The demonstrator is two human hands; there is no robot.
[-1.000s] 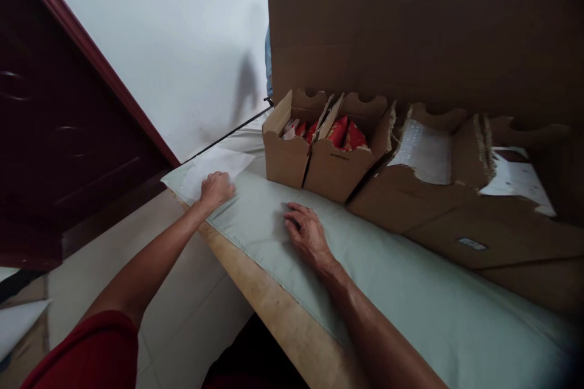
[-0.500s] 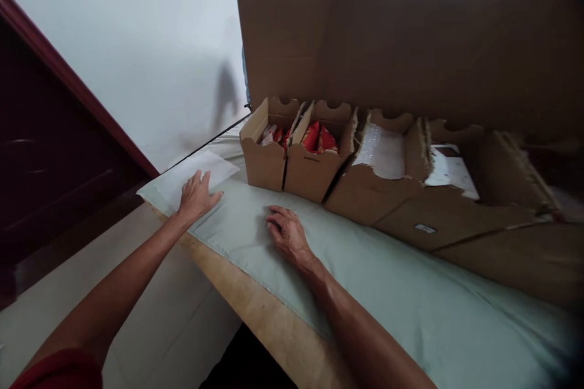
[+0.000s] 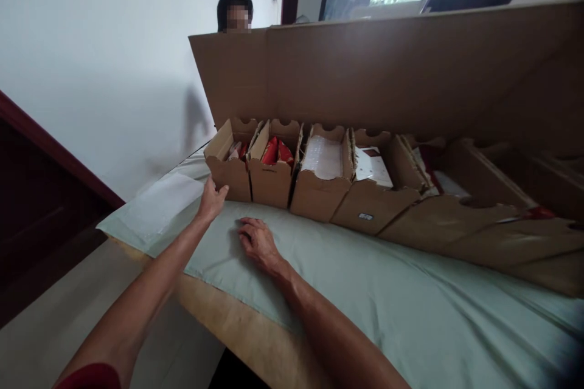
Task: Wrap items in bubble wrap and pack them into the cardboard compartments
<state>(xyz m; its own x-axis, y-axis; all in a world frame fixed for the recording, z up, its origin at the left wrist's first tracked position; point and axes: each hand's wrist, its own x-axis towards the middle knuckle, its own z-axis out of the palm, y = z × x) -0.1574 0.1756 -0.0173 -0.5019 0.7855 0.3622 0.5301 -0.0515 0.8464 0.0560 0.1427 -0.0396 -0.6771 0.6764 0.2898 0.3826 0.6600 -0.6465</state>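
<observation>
My left hand (image 3: 212,199) is at the lower front corner of the leftmost cardboard box (image 3: 230,180), thumb apart from the fingers. Whether it touches the box I cannot tell, and the fingertips are partly hidden. Reddish and pale packets (image 3: 238,150) lie inside that box. My right hand (image 3: 259,242) rests low over the green cloth (image 3: 292,255), its fingers loosely bent and nothing in them. To the left of my hands a whitish translucent sheet (image 3: 168,197) lies flat on the cloth.
More open boxes run rightward: one with red packets (image 3: 277,152), one with bubble wrap (image 3: 322,158), one with white card (image 3: 371,167). A tall cardboard panel (image 3: 387,73) stands behind them. Beyond it a person (image 3: 235,12) is partly visible. The wooden table edge (image 3: 237,319) runs below my arms.
My left hand has moved from above the translucent sheet to the leftmost box's corner. My right hand keeps its place on the cloth. The view has turned right, showing more boxes.
</observation>
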